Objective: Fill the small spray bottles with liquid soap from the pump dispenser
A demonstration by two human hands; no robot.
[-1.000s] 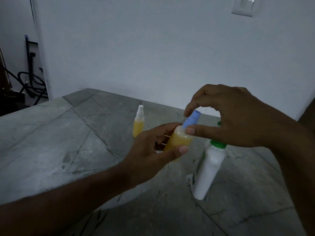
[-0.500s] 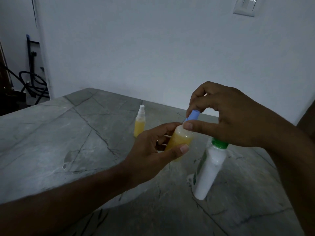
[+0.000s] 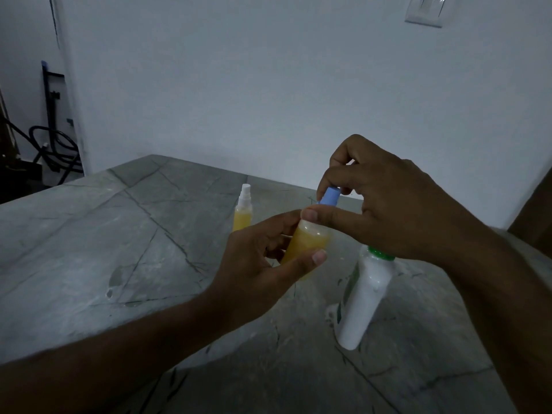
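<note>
Held bottle: a small clear spray bottle (image 3: 307, 245) is lifted above the grey stone table (image 3: 98, 252), near the middle of the view; yellow-orange liquid fills it up to the shoulder.
Axis: its long axis is tilted, base toward the lower left, neck toward the upper right and away from the person.
Cap: a blue spray cap (image 3: 330, 196) sits on the neck, pointing up and to the right along the same line.
Left hand: the left hand (image 3: 257, 264) is wrapped round the bottle's body, thumb across the front, fingers behind.
Right hand: the right hand (image 3: 385, 204) pinches the blue spray cap from above, thumb under its base, fingertips at its top.
Second bottle: another small spray bottle (image 3: 243, 215) stands upright on the table behind the left hand, white spray head on top, yellow liquid inside; its lower part is hidden.
Dispenser: a white bottle with a green collar (image 3: 363, 297) stands on the table below the right hand, its top hidden by that hand; its contents cannot be seen.
Wall: a white switch plate (image 3: 424, 10) sits high on the wall.
</note>
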